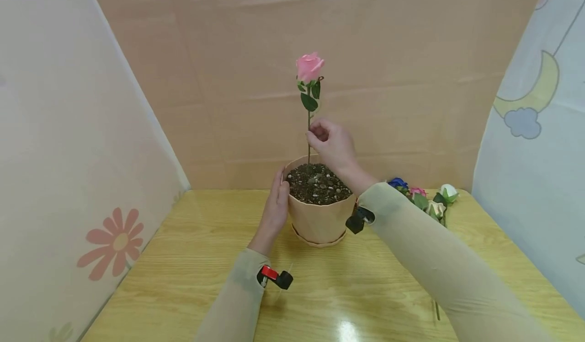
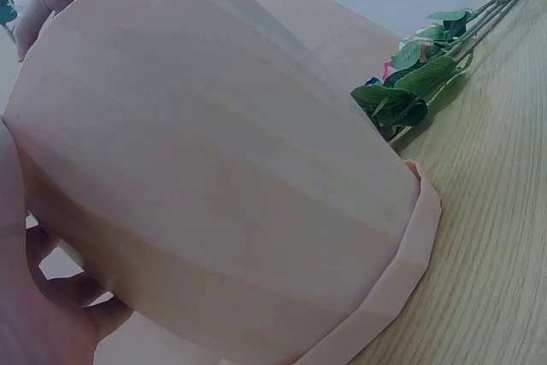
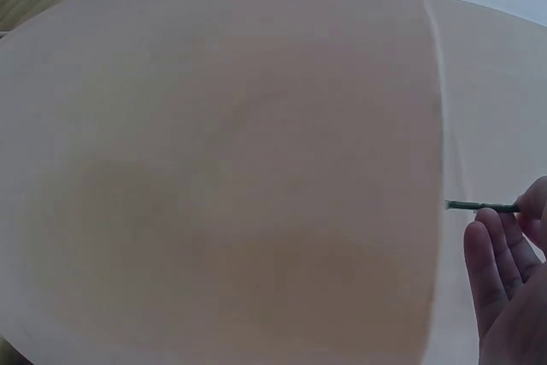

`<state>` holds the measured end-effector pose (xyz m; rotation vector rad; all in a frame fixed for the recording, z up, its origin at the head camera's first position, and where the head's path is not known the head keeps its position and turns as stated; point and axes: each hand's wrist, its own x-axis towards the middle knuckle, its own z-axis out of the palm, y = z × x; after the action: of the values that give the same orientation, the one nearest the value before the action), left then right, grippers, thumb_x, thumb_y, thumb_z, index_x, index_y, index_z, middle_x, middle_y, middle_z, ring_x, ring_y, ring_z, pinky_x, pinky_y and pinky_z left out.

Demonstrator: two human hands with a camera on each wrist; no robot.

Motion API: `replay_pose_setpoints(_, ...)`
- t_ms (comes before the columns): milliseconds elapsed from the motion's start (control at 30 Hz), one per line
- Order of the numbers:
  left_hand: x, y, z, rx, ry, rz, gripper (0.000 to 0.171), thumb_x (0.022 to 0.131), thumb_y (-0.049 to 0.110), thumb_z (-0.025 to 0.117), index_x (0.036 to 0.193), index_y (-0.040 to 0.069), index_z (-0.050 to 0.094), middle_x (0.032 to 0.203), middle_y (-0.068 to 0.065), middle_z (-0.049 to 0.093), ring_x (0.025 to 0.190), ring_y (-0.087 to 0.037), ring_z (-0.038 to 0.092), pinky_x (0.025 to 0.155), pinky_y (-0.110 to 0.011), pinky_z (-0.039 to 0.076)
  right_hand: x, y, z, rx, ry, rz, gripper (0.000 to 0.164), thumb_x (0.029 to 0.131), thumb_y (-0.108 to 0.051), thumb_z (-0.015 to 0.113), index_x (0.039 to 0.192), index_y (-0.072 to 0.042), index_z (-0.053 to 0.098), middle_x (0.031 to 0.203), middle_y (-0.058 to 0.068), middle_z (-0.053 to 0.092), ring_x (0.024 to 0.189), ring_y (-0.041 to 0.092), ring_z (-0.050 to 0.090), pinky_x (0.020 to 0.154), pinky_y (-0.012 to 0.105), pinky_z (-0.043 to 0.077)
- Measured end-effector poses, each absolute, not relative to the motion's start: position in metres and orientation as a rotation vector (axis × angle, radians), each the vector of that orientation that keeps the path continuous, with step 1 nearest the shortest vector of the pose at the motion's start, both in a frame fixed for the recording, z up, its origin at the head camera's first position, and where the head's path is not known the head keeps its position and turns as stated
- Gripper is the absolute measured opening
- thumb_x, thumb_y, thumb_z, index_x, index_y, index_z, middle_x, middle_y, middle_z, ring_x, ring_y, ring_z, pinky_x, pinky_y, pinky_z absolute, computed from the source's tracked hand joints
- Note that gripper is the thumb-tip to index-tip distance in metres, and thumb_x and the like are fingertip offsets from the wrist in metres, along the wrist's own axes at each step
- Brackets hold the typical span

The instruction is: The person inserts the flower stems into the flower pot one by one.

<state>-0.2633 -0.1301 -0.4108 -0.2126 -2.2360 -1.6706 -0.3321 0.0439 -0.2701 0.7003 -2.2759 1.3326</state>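
Note:
A pink rose [image 1: 310,68] with green leaves stands upright, its stem entering the dark, pebbly soil [image 1: 315,190] of a peach flower pot [image 1: 320,217]. Thumb and index finger of my right hand [image 1: 337,146] pinch the stem above the rim. In the right wrist view that hand [image 3: 513,288] shows beside a short stretch of stem [image 3: 461,205], with the pot wall [image 3: 239,151] filling most of the picture. My left hand [image 1: 276,205] rests against the pot's left side, fingers fairly straight; the left wrist view shows its thumb and fingers touching the pot [image 2: 222,143].
Under the pot is a matching saucer [image 1: 320,241] on the wooden table [image 1: 205,261]. Several flowers lie to the right, among them a blue rose [image 1: 398,182] and a white rose [image 1: 449,192], partly behind my right sleeve [image 1: 429,250]. Cloth walls surround the back and sides.

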Motion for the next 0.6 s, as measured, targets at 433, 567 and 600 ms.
replay_pose_setpoints(433,-0.2649,-0.1286,-0.4087,-0.204,-2.247,-1.676,0.060,0.122,0.041,0.028,0.179,0.022,0.020,0.182,-0.006,0.024,0.166,-0.029,0.023,0.133,-0.054,0.021,-0.3379,0.0372,-0.2743,0.767,-2.323,1.263,0.014,0.108,-0.015,0.071,0.116,-0.004,0.075,0.102,0.010,0.076,0.091,0.027,0.068,0.083,0.041,0.055)
replay_pose_setpoints(567,-0.2658,-0.1294,-0.4100,-0.202,-2.246,-1.668,0.060,0.122,0.040,0.028,0.178,0.020,0.021,0.181,-0.007,0.025,0.166,-0.030,0.024,0.133,-0.054,0.021,-0.3389,0.0356,-0.2766,0.798,-2.353,1.225,0.013,0.109,-0.015,0.069,0.115,-0.005,0.075,0.100,0.010,0.075,0.089,0.026,0.067,0.081,0.040,0.054)
replay_pose_setpoints(600,-0.2658,-0.1298,-0.4101,-0.199,-2.247,-1.664,0.060,0.122,0.040,0.028,0.178,0.020,0.022,0.181,-0.007,0.025,0.166,-0.030,0.024,0.133,-0.053,0.021,-0.3389,0.0352,-0.2774,0.808,-2.358,1.216,0.013,0.109,-0.015,0.068,0.114,-0.005,0.075,0.099,0.009,0.074,0.089,0.026,0.067,0.081,0.040,0.054)
